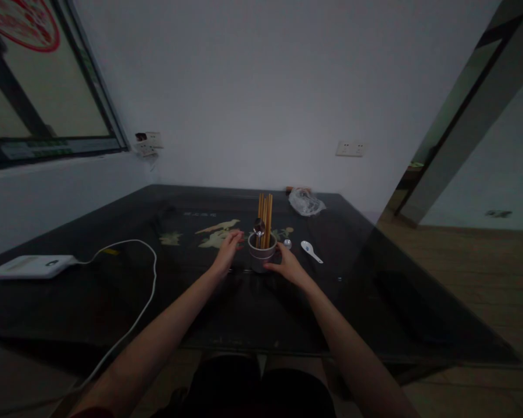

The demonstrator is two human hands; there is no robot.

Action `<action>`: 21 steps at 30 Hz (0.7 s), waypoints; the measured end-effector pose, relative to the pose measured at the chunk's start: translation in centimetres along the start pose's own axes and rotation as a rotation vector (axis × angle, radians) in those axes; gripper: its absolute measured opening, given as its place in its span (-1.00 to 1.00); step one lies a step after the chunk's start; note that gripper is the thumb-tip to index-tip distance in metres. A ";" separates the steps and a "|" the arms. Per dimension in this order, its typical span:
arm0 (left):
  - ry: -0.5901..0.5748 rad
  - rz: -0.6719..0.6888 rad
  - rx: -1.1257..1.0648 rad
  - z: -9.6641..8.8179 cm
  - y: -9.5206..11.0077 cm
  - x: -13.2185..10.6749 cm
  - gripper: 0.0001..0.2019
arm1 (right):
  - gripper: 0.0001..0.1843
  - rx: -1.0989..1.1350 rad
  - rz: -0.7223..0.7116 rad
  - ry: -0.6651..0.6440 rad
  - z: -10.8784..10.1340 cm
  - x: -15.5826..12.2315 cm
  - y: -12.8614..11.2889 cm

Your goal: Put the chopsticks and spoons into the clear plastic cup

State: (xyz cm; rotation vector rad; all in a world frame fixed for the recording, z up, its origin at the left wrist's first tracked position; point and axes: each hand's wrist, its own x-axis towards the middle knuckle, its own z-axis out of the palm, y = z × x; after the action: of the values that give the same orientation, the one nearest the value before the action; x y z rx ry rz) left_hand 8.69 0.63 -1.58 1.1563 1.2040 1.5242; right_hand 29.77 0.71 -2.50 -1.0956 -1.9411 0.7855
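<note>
A grey cup (262, 253) stands upright near the middle of the dark table, holding several wooden chopsticks (268, 217) and a shiny metal spoon (259, 226) with its bowl upward. My right hand (289, 267) grips the cup's right side, thumb across the front. Just left of the cup is my left hand (229, 251), fingers apart and holding nothing; whether a fingertip touches the rim I cannot tell. A white ceramic spoon (310, 251) lies to the right of the cup. Between them is a small shiny metal piece (287, 244), partly hidden by my right hand.
A crumpled clear plastic bag (305, 202) lies at the table's far side. On the left, a white device (32, 267) trails a white cable (153, 273) over the front edge. A dark flat object (409, 305) rests at the right. The table (192, 203) meets the wall behind.
</note>
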 end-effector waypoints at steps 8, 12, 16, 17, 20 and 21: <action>-0.202 -0.043 0.203 -2.0 -0.4 0.9 -0.63 | -0.75 -0.326 0.179 -0.049 -4.6 0.1 1.4; -0.446 -0.032 0.207 -1.9 -0.1 0.6 -0.46 | -0.88 -0.541 0.303 0.026 -5.1 0.0 1.7; -0.658 -0.042 0.226 -1.8 0.2 -0.1 -0.34 | -0.83 -0.638 0.368 0.007 -4.4 -0.1 1.6; -0.681 -0.042 0.234 -1.7 0.3 -0.3 -0.32 | -0.82 -0.656 0.373 0.007 -4.1 -0.1 1.5; -0.676 -0.017 0.263 -1.2 0.4 -0.9 -0.26 | -0.76 -0.715 0.381 0.019 -3.5 0.0 1.2; -0.662 -0.002 0.265 -1.0 0.4 -1.1 -0.25 | -0.75 -0.733 0.386 0.020 -3.4 0.0 1.1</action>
State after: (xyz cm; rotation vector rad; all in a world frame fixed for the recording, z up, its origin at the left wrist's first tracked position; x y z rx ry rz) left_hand 7.90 -0.65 -1.48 1.6617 0.9514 0.8698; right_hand 33.05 1.72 -1.61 -1.9403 -2.0778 0.2242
